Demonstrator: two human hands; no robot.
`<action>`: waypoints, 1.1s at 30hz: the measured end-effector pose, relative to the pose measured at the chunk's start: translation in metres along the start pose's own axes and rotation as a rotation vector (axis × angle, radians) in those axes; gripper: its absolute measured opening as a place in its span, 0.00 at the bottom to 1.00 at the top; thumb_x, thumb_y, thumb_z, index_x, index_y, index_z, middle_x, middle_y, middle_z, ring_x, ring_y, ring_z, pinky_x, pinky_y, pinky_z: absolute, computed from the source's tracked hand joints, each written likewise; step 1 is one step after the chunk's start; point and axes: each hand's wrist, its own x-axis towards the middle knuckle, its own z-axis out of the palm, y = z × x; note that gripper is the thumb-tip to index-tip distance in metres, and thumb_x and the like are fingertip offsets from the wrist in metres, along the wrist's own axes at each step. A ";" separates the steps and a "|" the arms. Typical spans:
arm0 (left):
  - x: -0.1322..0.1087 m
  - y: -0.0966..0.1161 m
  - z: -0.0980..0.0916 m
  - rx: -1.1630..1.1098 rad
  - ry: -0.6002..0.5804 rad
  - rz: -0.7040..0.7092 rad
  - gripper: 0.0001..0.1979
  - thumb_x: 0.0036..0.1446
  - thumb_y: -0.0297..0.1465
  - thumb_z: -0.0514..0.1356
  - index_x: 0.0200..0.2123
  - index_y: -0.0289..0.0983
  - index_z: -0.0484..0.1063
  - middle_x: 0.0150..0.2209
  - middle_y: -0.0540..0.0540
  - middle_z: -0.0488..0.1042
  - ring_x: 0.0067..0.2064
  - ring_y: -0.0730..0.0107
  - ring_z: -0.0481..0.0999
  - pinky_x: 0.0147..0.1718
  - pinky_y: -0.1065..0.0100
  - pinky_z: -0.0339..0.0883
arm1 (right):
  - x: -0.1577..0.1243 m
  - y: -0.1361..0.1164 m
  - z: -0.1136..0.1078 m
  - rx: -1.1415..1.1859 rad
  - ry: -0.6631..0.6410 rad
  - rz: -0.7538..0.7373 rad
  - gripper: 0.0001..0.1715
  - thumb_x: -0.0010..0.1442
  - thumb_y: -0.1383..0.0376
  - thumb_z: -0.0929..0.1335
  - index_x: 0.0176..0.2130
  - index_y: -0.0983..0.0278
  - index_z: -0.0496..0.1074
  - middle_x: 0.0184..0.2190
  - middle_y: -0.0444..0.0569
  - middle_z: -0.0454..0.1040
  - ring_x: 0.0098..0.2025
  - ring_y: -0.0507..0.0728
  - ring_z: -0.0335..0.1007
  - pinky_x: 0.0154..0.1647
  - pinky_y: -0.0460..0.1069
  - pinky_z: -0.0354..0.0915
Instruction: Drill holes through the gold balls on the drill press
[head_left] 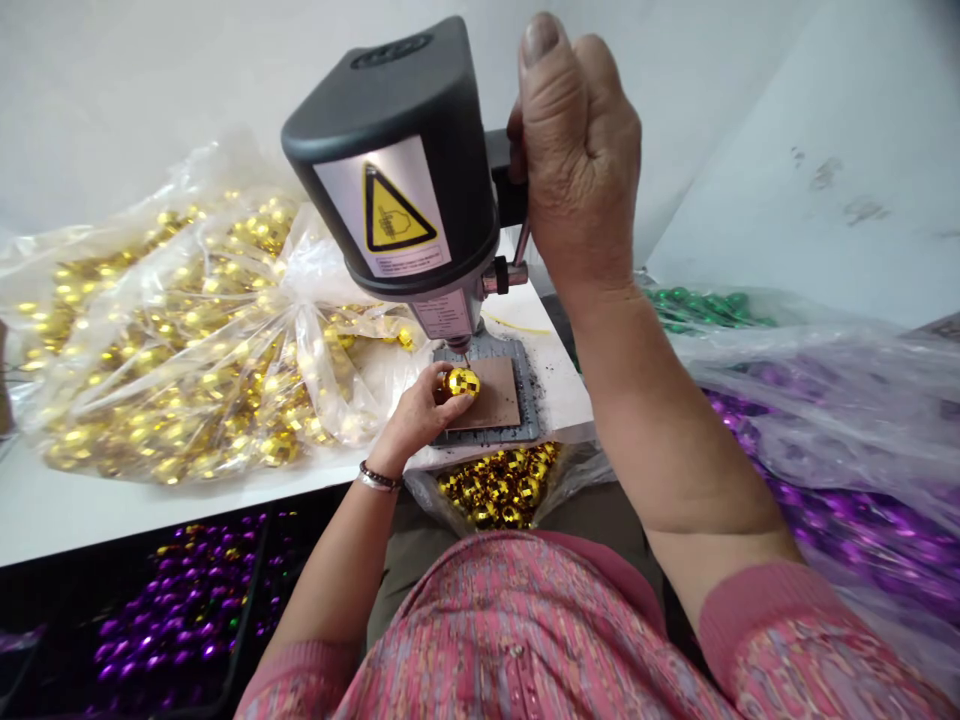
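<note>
My left hand grips a shiny gold faceted ball between thumb and fingers. The ball rests over a brown board on the grey base of a small drill press. Just above the ball is the thin drill bit; whether its tip touches the ball I cannot tell. High on the right, my right hand is wrapped round the black knob of the press's feed lever, its fingers partly hidden. A yellow warning triangle marks the front of the press head.
Clear plastic bags full of gold balls lie left of the press. An open bag of gold balls sits at the table edge by my lap. Purple balls fill a dark container lower left. Bagged purple and green balls are at right.
</note>
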 end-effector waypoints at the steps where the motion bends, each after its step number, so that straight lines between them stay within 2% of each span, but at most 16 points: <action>1: 0.000 0.004 0.000 0.027 0.004 0.002 0.29 0.54 0.43 0.66 0.56 0.39 0.68 0.37 0.48 0.79 0.36 0.68 0.77 0.36 0.68 0.69 | 0.000 0.000 0.000 -0.004 -0.006 0.003 0.21 0.68 0.54 0.60 0.27 0.61 0.52 0.23 0.36 0.55 0.28 0.43 0.54 0.38 0.41 0.58; 6: 0.007 0.019 -0.001 0.139 0.011 0.019 0.28 0.51 0.40 0.68 0.54 0.39 0.73 0.37 0.48 0.80 0.36 0.67 0.78 0.36 0.68 0.69 | -0.002 -0.001 -0.001 0.006 -0.033 0.017 0.21 0.67 0.52 0.60 0.28 0.61 0.51 0.24 0.36 0.54 0.29 0.43 0.53 0.39 0.40 0.58; 10: 0.015 0.024 0.000 0.123 -0.003 0.025 0.29 0.49 0.38 0.68 0.55 0.37 0.75 0.35 0.47 0.80 0.36 0.66 0.78 0.37 0.68 0.70 | -0.002 0.000 -0.002 0.012 -0.036 -0.001 0.21 0.67 0.52 0.59 0.29 0.61 0.50 0.24 0.37 0.53 0.30 0.43 0.53 0.39 0.40 0.58; 15: 0.020 0.017 0.005 0.050 -0.063 0.019 0.33 0.47 0.37 0.71 0.58 0.36 0.74 0.37 0.47 0.81 0.35 0.67 0.78 0.37 0.68 0.71 | -0.003 0.001 0.000 0.040 -0.030 -0.002 0.21 0.67 0.54 0.61 0.28 0.61 0.50 0.24 0.37 0.53 0.30 0.43 0.53 0.39 0.39 0.59; 22: 0.021 0.005 0.015 -0.120 -0.057 0.042 0.36 0.46 0.35 0.71 0.60 0.35 0.72 0.44 0.44 0.82 0.44 0.63 0.80 0.47 0.63 0.73 | -0.007 -0.003 -0.007 0.056 -0.075 -0.041 0.19 0.68 0.56 0.61 0.28 0.62 0.54 0.24 0.38 0.55 0.29 0.43 0.55 0.38 0.41 0.60; 27: 0.020 0.005 0.016 -0.120 -0.052 0.046 0.36 0.46 0.33 0.71 0.60 0.35 0.72 0.44 0.45 0.82 0.46 0.62 0.79 0.50 0.62 0.72 | -0.030 -0.015 -0.024 0.100 -0.155 -0.149 0.15 0.68 0.60 0.60 0.30 0.62 0.57 0.23 0.37 0.57 0.27 0.43 0.60 0.33 0.43 0.59; 31: 0.019 0.006 0.016 -0.118 -0.054 0.049 0.36 0.47 0.34 0.71 0.60 0.36 0.72 0.46 0.46 0.82 0.46 0.63 0.79 0.51 0.63 0.71 | -0.055 -0.015 -0.040 0.175 -0.286 -0.093 0.18 0.67 0.57 0.62 0.28 0.62 0.59 0.20 0.35 0.60 0.24 0.43 0.63 0.29 0.43 0.59; 33: 0.018 0.007 0.016 -0.110 -0.055 0.053 0.36 0.47 0.34 0.71 0.61 0.36 0.72 0.46 0.46 0.82 0.46 0.63 0.79 0.50 0.65 0.71 | -0.067 -0.010 -0.047 0.176 -0.311 -0.077 0.19 0.65 0.56 0.65 0.27 0.62 0.59 0.20 0.36 0.61 0.24 0.44 0.63 0.29 0.45 0.62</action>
